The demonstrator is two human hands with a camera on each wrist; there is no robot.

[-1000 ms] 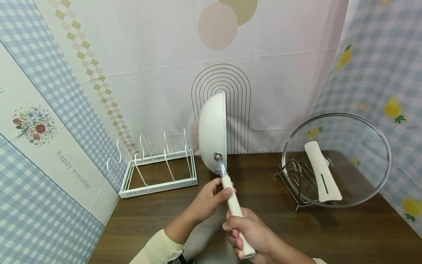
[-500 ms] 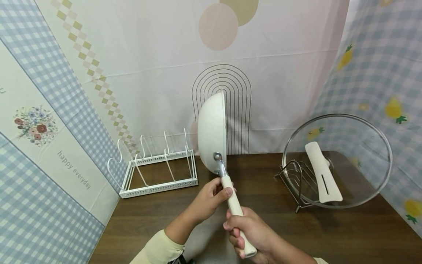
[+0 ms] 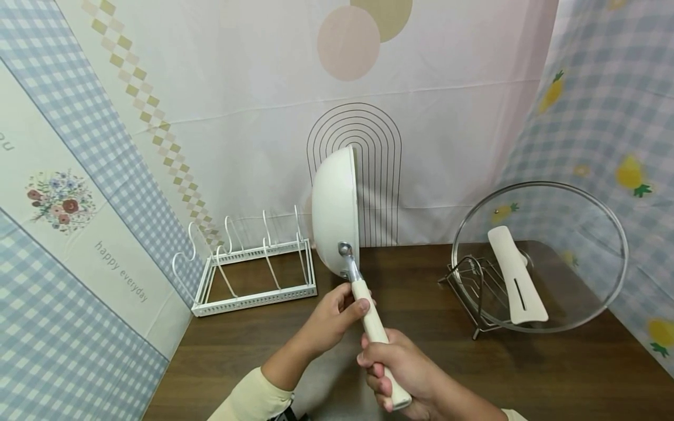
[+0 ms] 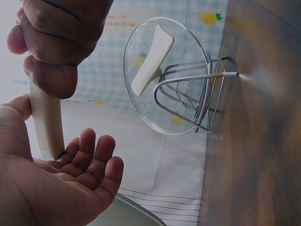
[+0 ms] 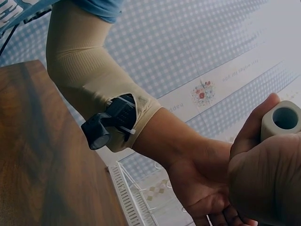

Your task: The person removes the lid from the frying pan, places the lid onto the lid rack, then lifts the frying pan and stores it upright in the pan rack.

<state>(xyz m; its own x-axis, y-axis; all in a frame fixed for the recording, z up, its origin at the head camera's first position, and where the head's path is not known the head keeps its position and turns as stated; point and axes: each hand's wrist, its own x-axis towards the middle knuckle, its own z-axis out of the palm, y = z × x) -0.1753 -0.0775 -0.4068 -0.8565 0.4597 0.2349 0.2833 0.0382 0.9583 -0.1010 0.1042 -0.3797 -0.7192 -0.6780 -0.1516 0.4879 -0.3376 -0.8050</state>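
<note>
A white wok (image 3: 336, 204) is held up on its side, its open face turned to the right and its rounded base to the left. My right hand (image 3: 397, 368) grips the lower part of its cream handle (image 3: 372, 318), fingers wrapped round it. Higher up, close to the metal neck (image 3: 355, 272), my left hand (image 3: 337, 316) holds the handle lightly between thumb and fingers. The left wrist view shows the other left fingers (image 4: 107, 162) loosely spread. In the right wrist view the hollow handle end (image 5: 285, 117) sticks out of my right hand.
A white rack (image 3: 253, 298) with upright wire dividers stands on the brown wooden table (image 3: 421, 292) to the left. On the right, a large glass lid (image 3: 568, 275) with a cream grip (image 3: 518, 278) leans in a metal wire stand (image 3: 478, 304). Patterned cloth hangs on three sides.
The wok has shifted slightly to the left and tilted a little that way. Both hands keep their hold on the handle, nearly in the same place.
</note>
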